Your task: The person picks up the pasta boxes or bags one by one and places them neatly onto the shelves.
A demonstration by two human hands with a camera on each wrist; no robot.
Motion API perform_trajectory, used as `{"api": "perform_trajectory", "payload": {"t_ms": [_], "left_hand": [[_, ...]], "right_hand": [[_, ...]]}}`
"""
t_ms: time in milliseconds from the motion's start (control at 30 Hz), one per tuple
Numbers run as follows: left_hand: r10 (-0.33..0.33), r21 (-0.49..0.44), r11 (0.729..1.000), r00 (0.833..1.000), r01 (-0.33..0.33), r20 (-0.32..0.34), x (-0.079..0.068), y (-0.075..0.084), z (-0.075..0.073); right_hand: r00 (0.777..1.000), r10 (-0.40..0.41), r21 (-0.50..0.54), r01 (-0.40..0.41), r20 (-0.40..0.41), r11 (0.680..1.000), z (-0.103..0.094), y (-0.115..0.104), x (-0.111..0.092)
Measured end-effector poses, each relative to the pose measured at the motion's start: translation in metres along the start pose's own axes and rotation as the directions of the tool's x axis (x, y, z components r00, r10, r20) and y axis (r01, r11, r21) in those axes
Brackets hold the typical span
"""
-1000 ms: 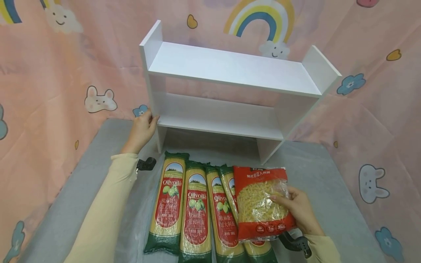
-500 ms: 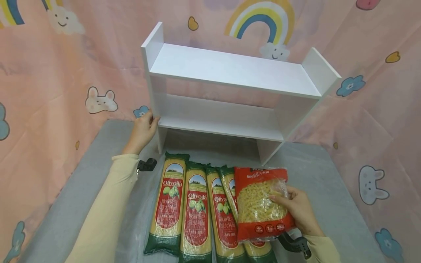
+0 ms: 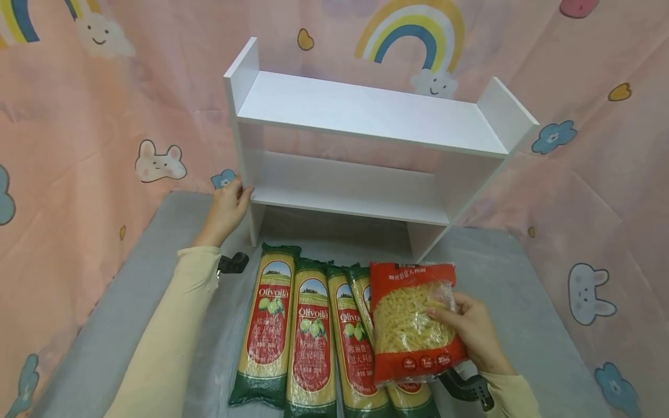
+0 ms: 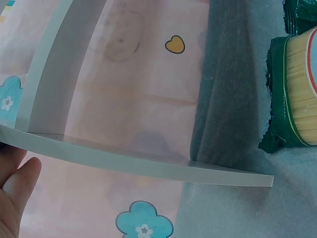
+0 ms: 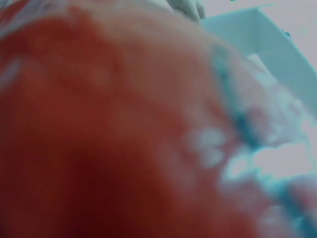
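Observation:
My left hand (image 3: 223,212) grips the left side panel of a white two-tier shelf (image 3: 347,184), near its middle board. In the left wrist view, the thumb (image 4: 26,181) lies beside the panel edge; most of the fingers are hidden. At the lower right, my right hand (image 3: 478,334) holds a red and clear bag of spiral pasta (image 3: 413,316), thumb on the front, other fingers behind. The bag is above the rightmost of several green-ended spaghetti packs (image 3: 312,342) and partly covers it. Blurred red packaging (image 5: 114,129) fills most of the right wrist view.
Grey cloth (image 3: 491,273) covers the table. Behind it hangs a pink curtain (image 3: 94,110) printed with rainbows, bunnies and flowers. The spaghetti packs lie side by side in front of the shelf, and both shelf boards are bare.
The pasta bag has shifted very slightly up and left in the right hand's hold. The left hand keeps its place on the shelf, and the spaghetti packs have not moved.

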State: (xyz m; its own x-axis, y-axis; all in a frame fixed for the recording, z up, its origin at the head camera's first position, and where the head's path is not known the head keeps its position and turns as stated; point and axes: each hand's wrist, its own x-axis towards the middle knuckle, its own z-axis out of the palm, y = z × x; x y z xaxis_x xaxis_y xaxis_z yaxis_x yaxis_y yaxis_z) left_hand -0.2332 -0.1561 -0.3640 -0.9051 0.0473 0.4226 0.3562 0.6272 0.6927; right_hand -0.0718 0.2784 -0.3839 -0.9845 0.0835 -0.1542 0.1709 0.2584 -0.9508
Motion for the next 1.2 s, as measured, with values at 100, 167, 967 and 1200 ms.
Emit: {"api": "perform_trajectory", "payload": {"t_ms": [100, 167, 967, 1200], "left_hand": [[0.013, 0.013, 1.000, 1.000, -0.013, -0.007, 0.000, 0.001, 0.000], [0.018, 0.023, 1.000, 1.000, -0.018, -0.012, 0.000, 0.001, 0.000], [0.024, 0.016, 1.000, 0.999, -0.024, -0.023, 0.001, 0.001, 0.000], [0.008, 0.014, 1.000, 1.000, -0.008, -0.013, 0.000, 0.000, 0.001]], "right_hand": [[1.000, -0.013, 0.025, 0.013, 0.008, 1.000, 0.001, -0.004, 0.000], [1.000, -0.018, 0.039, 0.017, 0.014, 0.999, 0.001, -0.007, 0.000], [0.990, -0.130, 0.082, 0.126, 0.046, 0.989, 0.017, -0.055, 0.003], [0.981, -0.185, 0.083, 0.180, 0.052, 0.980, 0.022, -0.071, 0.003]]}}
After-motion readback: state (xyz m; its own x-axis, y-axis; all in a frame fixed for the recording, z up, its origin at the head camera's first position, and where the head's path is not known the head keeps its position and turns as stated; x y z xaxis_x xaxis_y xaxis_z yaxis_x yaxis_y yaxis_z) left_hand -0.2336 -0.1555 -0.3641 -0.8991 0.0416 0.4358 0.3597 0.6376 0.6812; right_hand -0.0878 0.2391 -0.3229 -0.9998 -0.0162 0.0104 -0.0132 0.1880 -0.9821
